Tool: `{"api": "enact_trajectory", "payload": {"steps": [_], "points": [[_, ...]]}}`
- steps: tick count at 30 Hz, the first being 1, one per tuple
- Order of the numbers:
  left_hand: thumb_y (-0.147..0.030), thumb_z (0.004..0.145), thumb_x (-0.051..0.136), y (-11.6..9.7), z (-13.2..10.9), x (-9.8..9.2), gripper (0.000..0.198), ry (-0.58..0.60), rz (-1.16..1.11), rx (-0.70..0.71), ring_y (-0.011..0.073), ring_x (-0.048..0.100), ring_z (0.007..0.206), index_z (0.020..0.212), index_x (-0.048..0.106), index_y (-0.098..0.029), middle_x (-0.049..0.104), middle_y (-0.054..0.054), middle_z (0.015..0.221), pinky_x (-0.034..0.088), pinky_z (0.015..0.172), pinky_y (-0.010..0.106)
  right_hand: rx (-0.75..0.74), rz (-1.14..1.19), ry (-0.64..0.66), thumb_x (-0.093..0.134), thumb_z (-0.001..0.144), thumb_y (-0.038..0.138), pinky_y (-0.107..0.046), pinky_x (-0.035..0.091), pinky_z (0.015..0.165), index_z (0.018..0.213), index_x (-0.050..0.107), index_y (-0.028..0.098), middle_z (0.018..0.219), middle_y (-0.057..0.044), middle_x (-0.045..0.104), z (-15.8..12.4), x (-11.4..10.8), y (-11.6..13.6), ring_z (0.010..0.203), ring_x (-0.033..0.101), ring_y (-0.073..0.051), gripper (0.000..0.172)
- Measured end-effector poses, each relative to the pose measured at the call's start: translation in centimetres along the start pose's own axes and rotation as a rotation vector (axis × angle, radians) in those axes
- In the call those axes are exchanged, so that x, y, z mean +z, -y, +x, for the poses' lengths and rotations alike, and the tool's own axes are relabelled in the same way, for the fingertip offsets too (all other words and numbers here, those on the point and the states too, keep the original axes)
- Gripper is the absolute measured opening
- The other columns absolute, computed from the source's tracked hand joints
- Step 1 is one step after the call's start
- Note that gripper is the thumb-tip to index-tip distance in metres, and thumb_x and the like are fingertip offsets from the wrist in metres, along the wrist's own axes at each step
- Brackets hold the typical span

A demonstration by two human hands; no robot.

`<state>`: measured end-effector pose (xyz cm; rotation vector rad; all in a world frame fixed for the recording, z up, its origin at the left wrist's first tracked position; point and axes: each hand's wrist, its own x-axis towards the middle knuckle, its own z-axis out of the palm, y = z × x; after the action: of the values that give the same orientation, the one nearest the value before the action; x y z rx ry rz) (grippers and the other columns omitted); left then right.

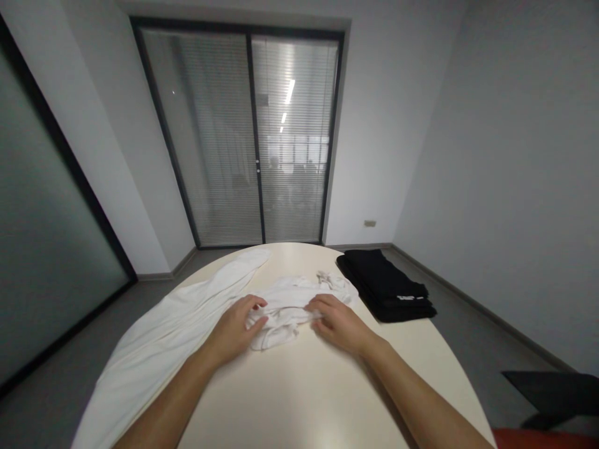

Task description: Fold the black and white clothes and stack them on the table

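Observation:
A crumpled white garment (285, 299) lies bunched in the middle of the round table; its exact kind is hidden by the folds. At its left edge my left hand (236, 330) rests with thumb and fingers apart, curved around a loose fold. On the other side my right hand (339, 324) pinches a bit of the white cloth between thumb and fingers. A second long white garment (178, 324) spreads along the table's left side, under my left forearm. To the right of my right hand sits a folded stack of black clothes (386, 284) with small white lettering.
The pale round table (290, 399) has a curved edge on both sides. Beyond it stand a glass door with blinds (294, 143) and grey walls. A black chair part (552, 393) and something red (538, 438) are at the lower right.

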<state>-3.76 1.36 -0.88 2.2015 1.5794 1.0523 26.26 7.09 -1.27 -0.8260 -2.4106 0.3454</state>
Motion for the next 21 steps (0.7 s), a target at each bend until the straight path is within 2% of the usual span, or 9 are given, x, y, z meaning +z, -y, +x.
{"api": "enact_trajectory", "payload": {"steps": [1, 3, 6, 9, 11, 13, 15, 17, 21], "points": [[-0.032, 0.085, 0.061, -0.2, -0.2, 0.1, 0.03, 0.098, 0.025, 0.083, 0.0234, 0.059, 0.108, 0.115, 0.063, -0.024, 0.065, 0.007, 0.116, 0.045, 0.097, 0.037, 0.007, -0.031, 0.017, 0.056, 0.087, 0.019, -0.038, 0.043, 0.098, 0.114, 0.064, 0.021, 0.113, -0.01, 0.064, 0.0, 0.2, 0.2, 0.112, 0.056, -0.024, 0.028], [-0.026, 0.085, 0.061, -0.2, -0.6, 0.4, 0.033, 0.201, 0.073, 0.157, 0.0245, 0.055, 0.117, 0.117, 0.064, -0.026, 0.063, 0.007, 0.124, 0.04, 0.103, 0.038, 0.058, -0.07, 0.019, 0.052, 0.091, 0.021, -0.037, 0.043, 0.094, 0.104, 0.066, 0.02, 0.104, -0.01, 0.066, 0.0, 0.5, 0.2, 0.106, 0.058, -0.024, 0.019], [-0.021, 0.088, 0.052, 0.3, -0.5, 0.5, 0.021, 0.178, 0.102, 0.073, 0.0237, 0.059, 0.107, 0.103, 0.067, -0.024, 0.068, 0.006, 0.11, 0.044, 0.095, 0.036, 0.189, -0.004, -0.059, 0.044, 0.097, 0.028, -0.035, 0.044, 0.087, 0.099, 0.062, 0.019, 0.096, -0.008, 0.066, 0.1, 0.2, -0.3, 0.096, 0.06, -0.022, 0.02], [-0.03, 0.093, 0.045, 0.8, 0.1, -0.1, 0.022, -0.021, 0.006, -0.096, 0.0219, 0.064, 0.089, 0.102, 0.063, -0.023, 0.069, 0.004, 0.094, 0.047, 0.082, 0.033, 0.321, 0.18, -0.271, 0.039, 0.099, 0.037, -0.033, 0.045, 0.082, 0.107, 0.056, 0.02, 0.095, -0.006, 0.066, 0.2, -0.7, -1.2, 0.089, 0.06, -0.02, 0.025], [-0.039, 0.093, 0.044, 1.1, 0.7, -0.9, 0.026, -0.27, -0.086, -0.201, 0.0205, 0.063, 0.081, 0.105, 0.06, -0.022, 0.067, 0.002, 0.09, 0.048, 0.077, 0.031, 0.366, 0.28, -0.475, 0.04, 0.098, 0.042, -0.031, 0.046, 0.079, 0.109, 0.054, 0.021, 0.095, -0.005, 0.065, 0.3, -1.6, -1.9, 0.087, 0.06, -0.02, 0.028], [-0.043, 0.09, 0.047, 1.9, 1.2, -1.7, 0.03, -0.547, -0.17, -0.268, 0.0202, 0.062, 0.085, 0.106, 0.058, -0.021, 0.066, 0.003, 0.093, 0.048, 0.079, 0.03, 0.414, 0.312, -0.693, 0.041, 0.096, 0.044, -0.03, 0.046, 0.075, 0.109, 0.055, 0.02, 0.096, -0.006, 0.064, 0.3, -2.6, -3.0, 0.085, 0.059, -0.02, 0.03], [-0.046, 0.087, 0.05, 3.1, 1.6, -2.5, 0.034, -0.747, -0.243, -0.348, 0.0206, 0.062, 0.091, 0.108, 0.058, -0.02, 0.066, 0.004, 0.097, 0.048, 0.083, 0.03, 0.474, 0.312, -0.834, 0.043, 0.094, 0.045, -0.03, 0.046, 0.072, 0.11, 0.056, 0.019, 0.093, -0.006, 0.063, 0.1, -3.5, -4.1, 0.08, 0.058, -0.019, 0.033], [-0.049, 0.086, 0.049, 4.4, 1.7, -2.9, 0.038, -0.798, -0.294, -0.448, 0.0208, 0.062, 0.09, 0.109, 0.057, -0.019, 0.066, 0.004, 0.097, 0.048, 0.081, 0.03, 0.513, 0.283, -0.853, 0.047, 0.091, 0.044, -0.031, 0.046, 0.072, 0.108, 0.059, 0.017, 0.092, -0.007, 0.064, -0.2, -4.1, -5.2, 0.078, 0.058, -0.02, 0.034], [-0.048, 0.083, 0.05, 5.7, 1.6, -2.7, 0.036, -0.66, -0.303, -0.489, 0.0225, 0.063, 0.082, 0.1, 0.061, -0.018, 0.068, 0.005, 0.088, 0.05, 0.075, 0.032, 0.491, -0.002, -0.749, 0.054, 0.082, 0.034, -0.035, 0.046, 0.079, 0.098, 0.065, 0.017, 0.093, -0.008, 0.062, -0.6, -4.3, -5.4, 0.081, 0.057, -0.021, 0.025]]}}
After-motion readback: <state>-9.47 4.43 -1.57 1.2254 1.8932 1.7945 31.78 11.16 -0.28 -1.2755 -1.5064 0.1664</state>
